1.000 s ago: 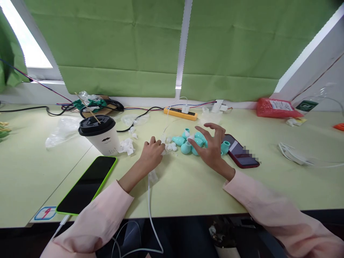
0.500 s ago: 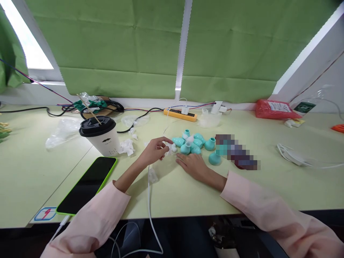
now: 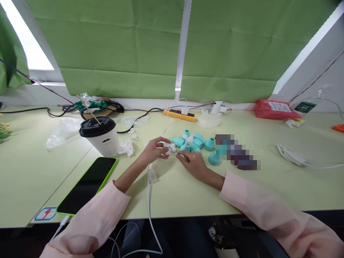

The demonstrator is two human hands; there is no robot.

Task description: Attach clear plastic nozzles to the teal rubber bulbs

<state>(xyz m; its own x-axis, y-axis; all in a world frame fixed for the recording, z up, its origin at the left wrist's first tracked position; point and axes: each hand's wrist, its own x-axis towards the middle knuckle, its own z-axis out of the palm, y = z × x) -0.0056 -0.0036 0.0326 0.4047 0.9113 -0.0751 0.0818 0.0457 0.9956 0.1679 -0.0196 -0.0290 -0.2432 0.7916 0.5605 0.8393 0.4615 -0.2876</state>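
My left hand curls its fingers around a crumpled piece of clear and white plastic, just left of the turquoise pieces. Thumb and index finger of my right hand are pinched together close to the table; a tiny whitish bit seems to show at the tips, too small to name. Just beyond both hands lies a cluster of glossy turquoise pieces, some shaped like little bottles with open necks. White tissue-like scraps rest among them. Two more turquoise necked pieces, one behind and one in front, stand to the right.
A lidded paper cup and a phone are on the left. Crumpled tissue lies beside the cup. A white cable crosses the table's front edge. Behind are a yellow power strip and a red package.
My left fingers have closed further around the crumpled plastic. My right hand, flatter before, has lifted its knuckles and brought thumb and index finger together.
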